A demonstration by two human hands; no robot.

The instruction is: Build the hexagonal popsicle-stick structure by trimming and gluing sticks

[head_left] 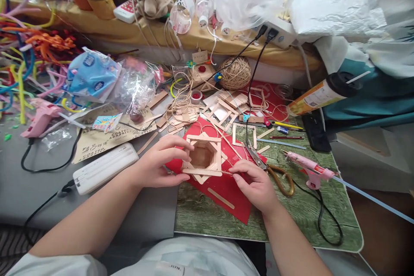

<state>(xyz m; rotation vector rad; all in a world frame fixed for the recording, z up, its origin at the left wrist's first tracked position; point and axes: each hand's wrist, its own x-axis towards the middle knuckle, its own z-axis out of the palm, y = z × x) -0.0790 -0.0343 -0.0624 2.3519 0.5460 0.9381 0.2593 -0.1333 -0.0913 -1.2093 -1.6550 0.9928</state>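
Observation:
A hollow box of stacked, rotated popsicle-stick squares (pixel 217 155) stands on red paper (pixel 239 207). My left hand (pixel 163 161) is at its left side, fingers curved around the left edge, thumb by the lower left corner. To the right, my right hand (pixel 254 181) pinches the end of a thin twine at the box's lower right corner. The twine runs along the front stick. One loose stick (pixel 221 198) lies on the red paper in front of the box.
Scissors (pixel 280 177) lie just right of my right hand, with a pink glue gun (pixel 310 168) beyond. Behind the box are stick frames (pixel 244 134) and a twine ball (pixel 236 73). A white power strip (pixel 105 168) lies left; a cup (pixel 320 92) leans at right.

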